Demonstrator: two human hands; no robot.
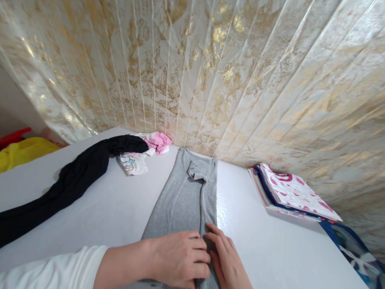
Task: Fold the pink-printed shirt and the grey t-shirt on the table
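A light grey garment (183,200) lies lengthwise on the white table, its far end near the curtain. One strip is folded over along its right side, and a bunched, cuff-like end (197,171) rests on top near the far end. My left hand (183,257) reaches across the near part, its fingers curled down onto the edge of the folded strip. Close beside it, my right hand (224,255) rests on the right edge of the garment with fingers stretched and slightly bent. The near end of the cloth is partly hidden under both hands.
A black garment (81,172) stretches across the left of the white table (240,208), by a crumpled pink and white garment (158,142). Folded clothes (297,190) are stacked at right, near a blue bag-like item (355,245). Yellow cloth (27,152) lies far left; a gold-patterned curtain (192,72) hangs behind.
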